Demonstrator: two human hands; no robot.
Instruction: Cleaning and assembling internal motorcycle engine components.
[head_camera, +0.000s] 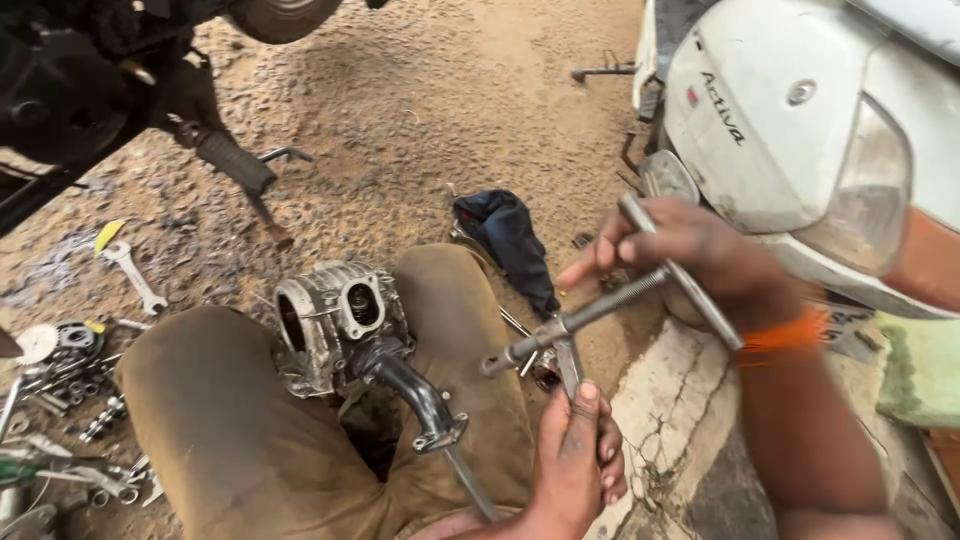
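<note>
Pinching the lower leg of a metal puller tool (580, 330), the left hand (575, 455) rises from the bottom edge, thumb pressed flat against the steel; its grip is clenched on that leg. Just above, the right hand (690, 255) — an orange band (785, 333) at its wrist — wraps the tool's crossbar handle, grasping it firmly, forefinger stretched out toward the left; the threaded shaft runs down between the two hands. Left of them, an engine cylinder head (335, 320) with a bent dark pipe (415, 395) rests between the person's knees, on the brown trousers (230, 420). Farther left, loose sockets and bits (75, 375) and a spanner (135, 275) lie scattered on the sandy ground; a dark blue rag (505, 240) lies beyond the knees. At the far right stands a white scooter (790, 130); at the upper left, a dark motorcycle (90, 80).
</note>
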